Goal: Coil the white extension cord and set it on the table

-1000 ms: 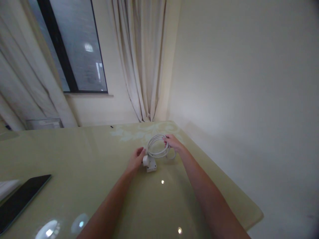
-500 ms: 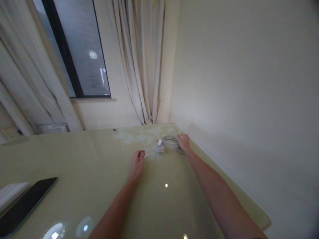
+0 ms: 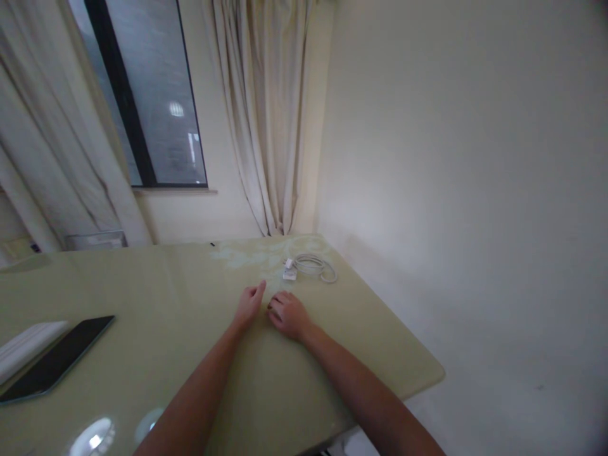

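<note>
Two bare hands are close together over the pale green table, and neither touches the cable. The left hand looks slack, its thumb lifted away from the fingers and nothing to be seen in it. The right hand, just beside it, has its fingers bent inward; its palm is turned from me, so I cannot tell whether it is clenched or hiding anything small. Beyond them, near the table's far corner, lies the coiled white cable, its plug and small white block at the coil's left end and one loose loop lying out to the right. I'd expect the cable to be light and springy, the loops apt to slide apart if lifted by a single strand, while the block is hard and probably the heaviest part. The safest hold, to my mind, is a pinch across all the strands together, with the block steadied separately. Well away to the left, a black slab lies beside a white box.
</note>
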Demonstrator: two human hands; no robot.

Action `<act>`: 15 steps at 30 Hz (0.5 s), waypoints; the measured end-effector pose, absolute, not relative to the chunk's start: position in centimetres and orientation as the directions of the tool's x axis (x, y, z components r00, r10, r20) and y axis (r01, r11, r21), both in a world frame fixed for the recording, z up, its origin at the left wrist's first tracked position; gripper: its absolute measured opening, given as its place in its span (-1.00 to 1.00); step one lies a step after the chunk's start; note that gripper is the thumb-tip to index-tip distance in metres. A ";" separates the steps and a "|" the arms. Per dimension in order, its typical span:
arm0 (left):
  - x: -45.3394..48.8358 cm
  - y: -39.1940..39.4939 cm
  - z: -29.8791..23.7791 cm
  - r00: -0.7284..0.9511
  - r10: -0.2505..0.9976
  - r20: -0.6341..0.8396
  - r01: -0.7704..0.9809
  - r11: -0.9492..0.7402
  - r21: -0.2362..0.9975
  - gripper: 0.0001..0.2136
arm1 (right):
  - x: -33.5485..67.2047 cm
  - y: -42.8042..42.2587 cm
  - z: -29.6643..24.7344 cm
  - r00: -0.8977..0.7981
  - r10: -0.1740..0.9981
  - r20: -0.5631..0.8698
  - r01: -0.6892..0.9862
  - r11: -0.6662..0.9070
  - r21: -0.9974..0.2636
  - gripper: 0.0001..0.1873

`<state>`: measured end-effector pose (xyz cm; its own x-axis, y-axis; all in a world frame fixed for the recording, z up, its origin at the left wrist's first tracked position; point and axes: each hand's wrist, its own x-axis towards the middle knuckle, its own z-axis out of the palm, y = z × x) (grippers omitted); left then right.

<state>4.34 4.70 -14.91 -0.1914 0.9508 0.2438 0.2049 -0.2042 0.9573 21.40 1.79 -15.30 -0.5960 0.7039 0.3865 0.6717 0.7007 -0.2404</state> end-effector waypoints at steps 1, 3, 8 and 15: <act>4.4 4.4 -14.9 -0.185 0.952 0.244 0.208 -0.205 0.956 -0.37 | 21.6 2.0 -15.2 -0.550 0.736 0.394 0.704 0.663 -0.255 -0.79; 4.4 3.9 -14.8 -0.171 0.954 0.246 0.217 -0.208 0.954 -0.36 | 21.9 2.4 -15.1 -0.484 0.776 0.404 0.744 0.608 -0.276 -0.76; 4.3 3.3 -14.8 -0.134 0.951 0.280 0.258 -0.239 0.936 -0.33 | 21.8 3.0 -15.3 -0.455 0.793 0.404 0.756 0.584 -0.295 -0.80; 4.2 4.0 -15.4 -0.123 0.948 0.292 0.291 -0.247 0.924 -0.34 | 21.6 3.8 -15.6 -0.427 0.808 0.405 0.767 0.562 -0.311 -0.81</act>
<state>4.16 3.96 -15.45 -0.1235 0.9484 0.2920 0.2914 -0.2466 0.9243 21.63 3.80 -15.57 -0.4275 0.8081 0.4053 0.7669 0.5615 -0.3107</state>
